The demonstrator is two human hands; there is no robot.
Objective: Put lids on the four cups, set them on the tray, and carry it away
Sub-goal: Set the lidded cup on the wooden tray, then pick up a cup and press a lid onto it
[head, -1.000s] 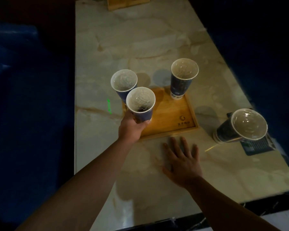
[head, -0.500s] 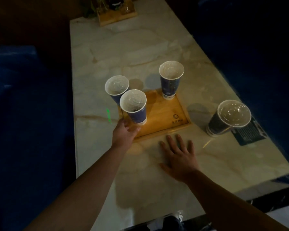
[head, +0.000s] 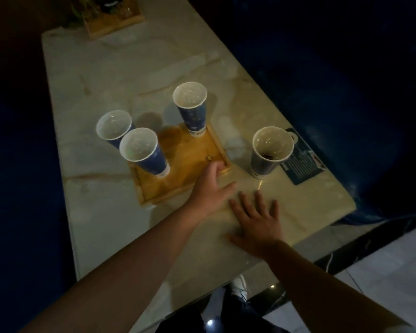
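Cups, four tall blue paper ones with clear domed lids, stand around our square wooden tray [head: 185,174] on the pale marble table [head: 101,75]. We have three of them on the tray: one at its far left corner [head: 114,129], one just in front of that at the near left [head: 144,151], nearly touching it, and one at the far right corner [head: 191,109]. The fourth cup [head: 269,151] stands on the table to the right of the tray, apart from it, with its base beside a dark printed card [head: 303,159]. Our left hand [head: 208,191] reaches across over the tray's near right corner, thumb spread to the right; its fingertips lie at the tray's right rim, and we cannot tell whether they are curled or touching the wood. Our right hand [head: 257,221] lies flat on the table just near of the tray, fingers straight and spread, holding nothing. At the table's far end sits a wooden box [head: 115,19] with dim things in it.
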